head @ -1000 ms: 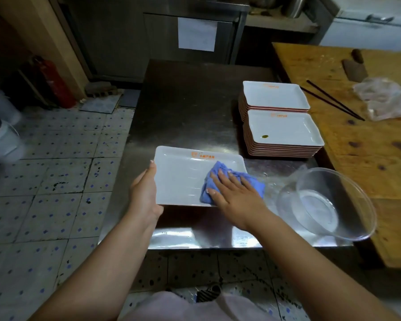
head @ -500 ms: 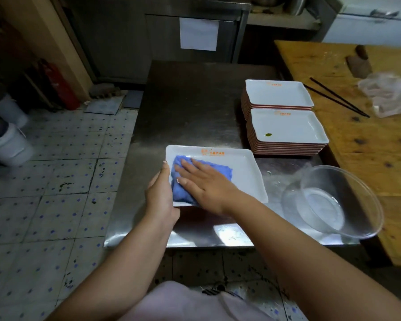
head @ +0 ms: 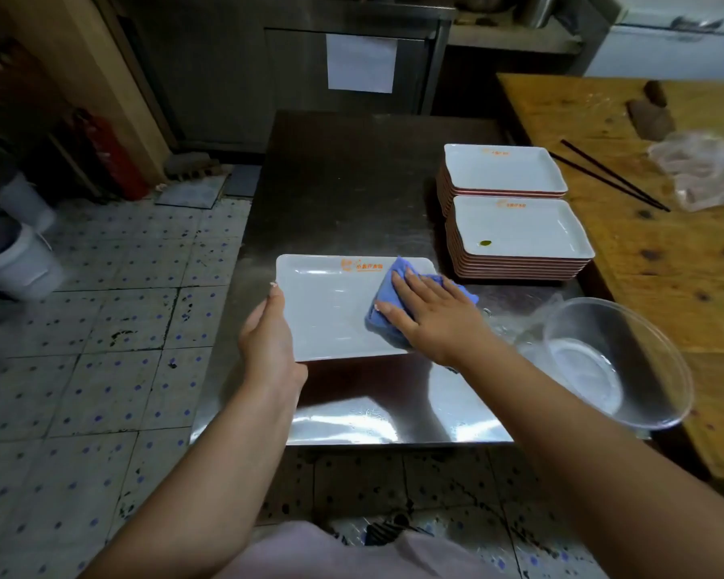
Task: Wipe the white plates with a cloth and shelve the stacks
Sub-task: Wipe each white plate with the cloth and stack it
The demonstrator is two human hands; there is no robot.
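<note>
A white rectangular plate (head: 327, 311) with an orange logo lies on the steel table (head: 352, 181). My left hand (head: 268, 340) holds the plate's left edge, thumb on the rim. My right hand (head: 431, 319) presses a blue cloth (head: 387, 296) flat on the plate's right half, fingers straight. Two stacks of white plates sit at the table's right: the near stack (head: 519, 231) has a small dark spot on its top plate, and the far stack (head: 502, 169) stands behind it.
A clear bowl (head: 615, 361) holding some water stands at the table's near right corner. A wooden table (head: 665, 261) on the right carries chopsticks (head: 611, 177) and a plastic bag (head: 703, 169). White buckets (head: 17, 252) stand on the tiled floor to the left.
My right hand slid the cloth from the plate's left side, beside my left hand, to its right side. The left hand kept hold of the edge.
</note>
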